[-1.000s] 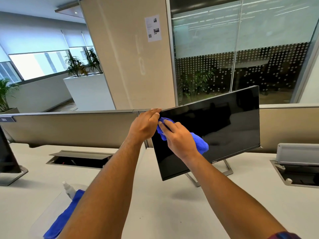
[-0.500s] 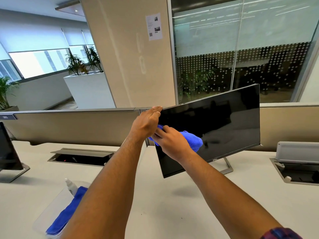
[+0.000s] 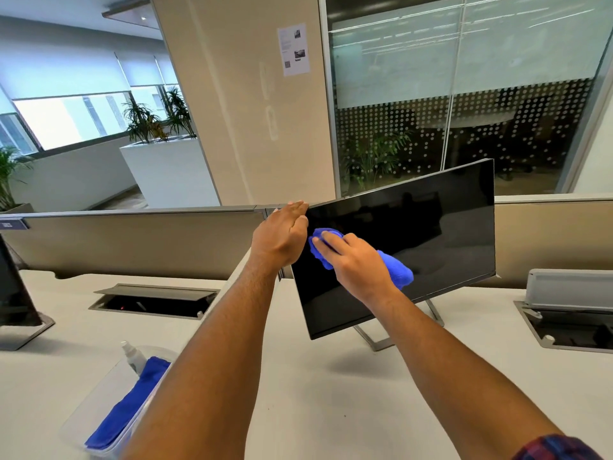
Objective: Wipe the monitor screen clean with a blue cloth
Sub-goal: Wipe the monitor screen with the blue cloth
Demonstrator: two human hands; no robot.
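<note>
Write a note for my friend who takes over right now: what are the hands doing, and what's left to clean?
Left hand: steadies the monitor at its upper left corner.
Right hand: presses a bunched blue cloth on the screen's left part.
Monitor: tilted on its stand on the desk.
Spare blue cloth and spray bottle: in the clear tray, lower left.
Done: wiping is under way on the left.
Left: likely the middle and right; dirt can't be judged.
</note>
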